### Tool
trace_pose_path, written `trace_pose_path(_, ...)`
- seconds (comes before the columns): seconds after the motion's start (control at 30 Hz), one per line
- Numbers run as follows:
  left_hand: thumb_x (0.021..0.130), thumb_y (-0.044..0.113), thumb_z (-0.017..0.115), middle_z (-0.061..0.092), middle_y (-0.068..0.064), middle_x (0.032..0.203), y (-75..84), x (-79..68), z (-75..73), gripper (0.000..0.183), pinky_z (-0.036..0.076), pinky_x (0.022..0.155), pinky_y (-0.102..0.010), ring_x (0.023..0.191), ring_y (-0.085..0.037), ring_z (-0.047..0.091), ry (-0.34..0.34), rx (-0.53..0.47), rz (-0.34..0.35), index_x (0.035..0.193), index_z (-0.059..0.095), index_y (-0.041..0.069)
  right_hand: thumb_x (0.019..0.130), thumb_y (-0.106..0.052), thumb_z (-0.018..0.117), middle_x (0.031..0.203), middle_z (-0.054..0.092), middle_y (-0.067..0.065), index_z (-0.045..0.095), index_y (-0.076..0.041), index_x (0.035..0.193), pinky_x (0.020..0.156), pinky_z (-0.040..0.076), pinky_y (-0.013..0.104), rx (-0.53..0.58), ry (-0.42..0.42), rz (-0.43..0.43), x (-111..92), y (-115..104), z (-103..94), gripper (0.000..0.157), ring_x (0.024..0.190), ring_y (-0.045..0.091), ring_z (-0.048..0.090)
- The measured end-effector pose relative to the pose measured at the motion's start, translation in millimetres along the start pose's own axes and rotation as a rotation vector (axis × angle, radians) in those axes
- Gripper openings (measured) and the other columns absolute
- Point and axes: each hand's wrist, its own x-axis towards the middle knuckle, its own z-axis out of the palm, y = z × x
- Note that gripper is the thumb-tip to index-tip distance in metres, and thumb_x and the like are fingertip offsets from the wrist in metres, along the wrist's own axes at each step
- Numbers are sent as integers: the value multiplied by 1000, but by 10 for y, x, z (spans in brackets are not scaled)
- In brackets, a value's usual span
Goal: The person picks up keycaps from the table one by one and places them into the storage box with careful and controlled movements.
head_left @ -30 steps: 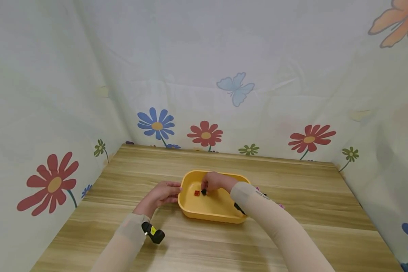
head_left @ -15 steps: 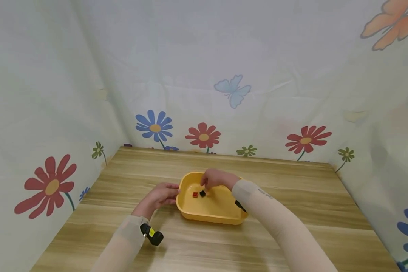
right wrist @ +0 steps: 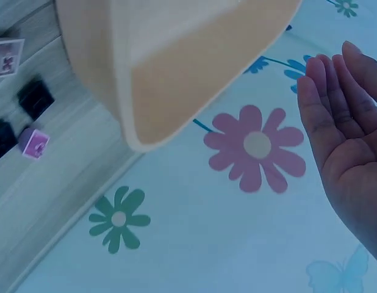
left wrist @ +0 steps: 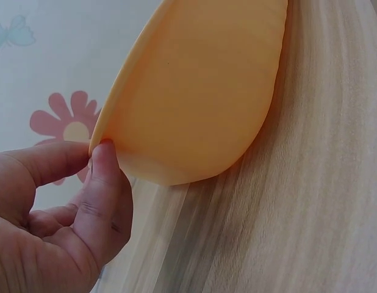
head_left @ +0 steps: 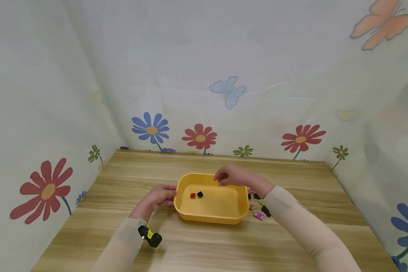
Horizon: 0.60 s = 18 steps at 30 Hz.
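Observation:
A yellow plastic basin stands on the wooden table. Inside it, toward the left end, lie a small red block and a small black block, side by side. My left hand pinches the basin's left rim between thumb and finger, as the left wrist view shows at the yellow wall. Over the basin's far right part hovers my right hand. Its fingers are gently bent with nothing between them in the right wrist view.
Several small pieces lie on the table just right of the basin, among them a pink block, a black block and a green piece. A flower-printed cloth hangs behind the table and along its sides.
My right hand has let go of the black block beside the red one, then risen and moved right. The pieces right of the basin have come into view. My left hand stays at the rim.

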Motion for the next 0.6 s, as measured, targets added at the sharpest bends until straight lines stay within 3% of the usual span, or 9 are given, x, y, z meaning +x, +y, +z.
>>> trace_pose_path(0.23,99,6,60,72,-10,101,-10,0,-6,44,60,66,-19,79,-11,66,11,-7,-14,138,51,-14,99,-8,65,107,74,17,71,3,116,86,61,30,66,84,-5,-366,126,-33,21,91,14,65)
trace_pose_path(0.6,100,5,58,73,-14,105,14,-7,15,45,60,66,-19,80,-11,67,18,2,-21,140,50,-14,98,-6,65,106,74,19,71,6,115,81,62,30,118,246,103,-977,443,73,22,91,16,68)
